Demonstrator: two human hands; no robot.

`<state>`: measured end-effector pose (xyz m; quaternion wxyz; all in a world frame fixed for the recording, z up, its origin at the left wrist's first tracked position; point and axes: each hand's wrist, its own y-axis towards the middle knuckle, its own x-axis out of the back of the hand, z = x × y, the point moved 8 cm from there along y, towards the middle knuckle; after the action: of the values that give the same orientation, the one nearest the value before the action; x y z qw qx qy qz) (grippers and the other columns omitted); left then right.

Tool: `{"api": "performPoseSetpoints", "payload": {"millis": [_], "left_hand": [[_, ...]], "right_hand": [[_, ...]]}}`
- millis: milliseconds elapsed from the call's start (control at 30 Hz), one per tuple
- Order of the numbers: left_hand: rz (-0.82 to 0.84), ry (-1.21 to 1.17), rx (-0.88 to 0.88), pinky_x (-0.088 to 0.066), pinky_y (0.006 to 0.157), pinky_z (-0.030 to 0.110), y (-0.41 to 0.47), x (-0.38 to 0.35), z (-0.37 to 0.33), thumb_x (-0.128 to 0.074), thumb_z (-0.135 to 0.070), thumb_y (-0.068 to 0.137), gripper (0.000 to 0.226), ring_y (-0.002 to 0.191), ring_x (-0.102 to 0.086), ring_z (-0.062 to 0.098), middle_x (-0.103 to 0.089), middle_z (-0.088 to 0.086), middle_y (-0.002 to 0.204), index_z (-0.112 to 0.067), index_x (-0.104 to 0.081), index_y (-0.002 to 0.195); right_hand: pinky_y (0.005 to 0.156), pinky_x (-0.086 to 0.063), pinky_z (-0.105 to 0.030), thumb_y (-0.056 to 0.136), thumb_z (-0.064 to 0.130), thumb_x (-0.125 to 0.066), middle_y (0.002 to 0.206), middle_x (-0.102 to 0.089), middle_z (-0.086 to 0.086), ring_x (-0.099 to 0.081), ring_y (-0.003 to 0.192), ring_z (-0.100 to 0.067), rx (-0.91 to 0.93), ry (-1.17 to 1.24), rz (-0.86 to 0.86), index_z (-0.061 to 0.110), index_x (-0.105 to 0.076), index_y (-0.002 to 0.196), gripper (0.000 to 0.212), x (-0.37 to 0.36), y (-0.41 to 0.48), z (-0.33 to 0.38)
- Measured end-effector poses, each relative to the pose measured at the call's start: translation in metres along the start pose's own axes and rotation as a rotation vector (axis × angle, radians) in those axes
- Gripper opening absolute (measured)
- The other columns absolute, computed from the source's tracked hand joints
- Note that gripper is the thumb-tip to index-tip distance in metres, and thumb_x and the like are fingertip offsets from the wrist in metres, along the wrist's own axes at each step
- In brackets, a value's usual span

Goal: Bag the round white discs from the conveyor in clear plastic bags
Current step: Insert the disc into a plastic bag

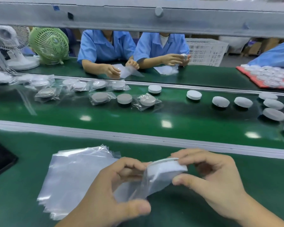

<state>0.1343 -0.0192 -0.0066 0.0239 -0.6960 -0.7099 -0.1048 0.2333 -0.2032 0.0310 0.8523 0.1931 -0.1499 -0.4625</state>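
Observation:
My right hand (215, 176) pinches a round white disc (168, 168) between thumb and fingers, its left half inside the mouth of a clear plastic bag (134, 189). My left hand (111, 192) grips that bag, thumb below and fingers above. Both hands hover over the near green bench. A stack of flat clear bags (75, 174) lies under and left of my hands. Several bare white discs (194, 95) sit on the green conveyor (138, 118) to the right. Several bagged discs (147, 101) lie on its left part.
Two people in blue shirts (105, 45) bag discs across the conveyor. Two desk fans (50, 45) stand at the far left, a white basket (205, 51) at the far right. A red tray of clear parts (269, 77) sits right. A black object (0, 159) lies left.

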Motion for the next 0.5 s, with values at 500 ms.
{"api": "performPoseSetpoints", "payload": {"millis": [500], "left_hand": [[-0.206, 0.663, -0.155, -0.045, 0.080, 0.002, -0.004, -0.002, -0.009, -0.070, -0.042, 0.085, 0.049, 0.094, -0.060, -0.017, -0.064, -0.039, 0.109, -0.054, -0.054, 0.130]], "right_hand": [[0.085, -0.058, -0.033, 0.066, 0.034, -0.096, 0.098, -0.079, 0.000, -0.075, 0.093, -0.028, 0.100, -0.092, 0.019, 0.032, -0.080, 0.096, 0.034, -0.008, -0.003, 0.008]]}}
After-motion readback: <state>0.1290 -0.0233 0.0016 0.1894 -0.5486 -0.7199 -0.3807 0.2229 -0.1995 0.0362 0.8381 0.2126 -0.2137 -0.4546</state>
